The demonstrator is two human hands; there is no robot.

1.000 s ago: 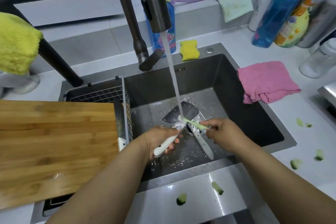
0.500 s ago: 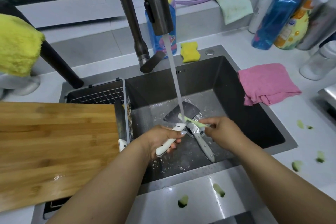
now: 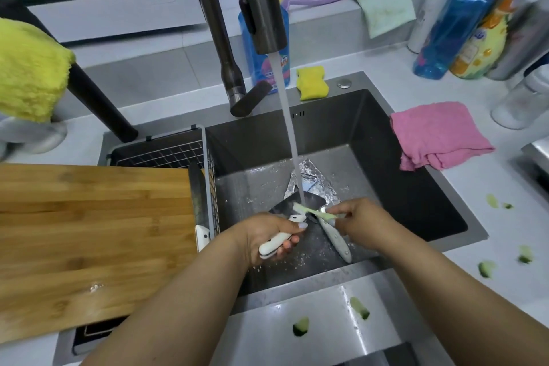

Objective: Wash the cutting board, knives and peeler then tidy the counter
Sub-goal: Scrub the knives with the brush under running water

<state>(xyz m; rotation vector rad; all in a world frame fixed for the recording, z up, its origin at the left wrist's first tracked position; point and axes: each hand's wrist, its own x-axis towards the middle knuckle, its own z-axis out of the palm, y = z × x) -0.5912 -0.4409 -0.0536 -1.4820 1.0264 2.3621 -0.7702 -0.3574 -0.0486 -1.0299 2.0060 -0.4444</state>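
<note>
Over the steel sink, my left hand grips the white handle of a dark-bladed knife. My right hand pinches a pale green peeler and holds its head under the running water above the blade. A second knife with a white riveted handle lies on the sink floor, its wide blade under the stream. The wooden cutting board lies across the sink's left side. Another knife stands in the wire basket beside the board.
The dark faucet runs water. A pink cloth hangs on the sink's right rim, a yellow sponge behind it. Bottles crowd the back right. Green peel scraps dot the front ledge and right counter.
The peeler and my right hand have shifted slightly under the stream; the knife in my left hand stays in place. The camera has tilted a little.
</note>
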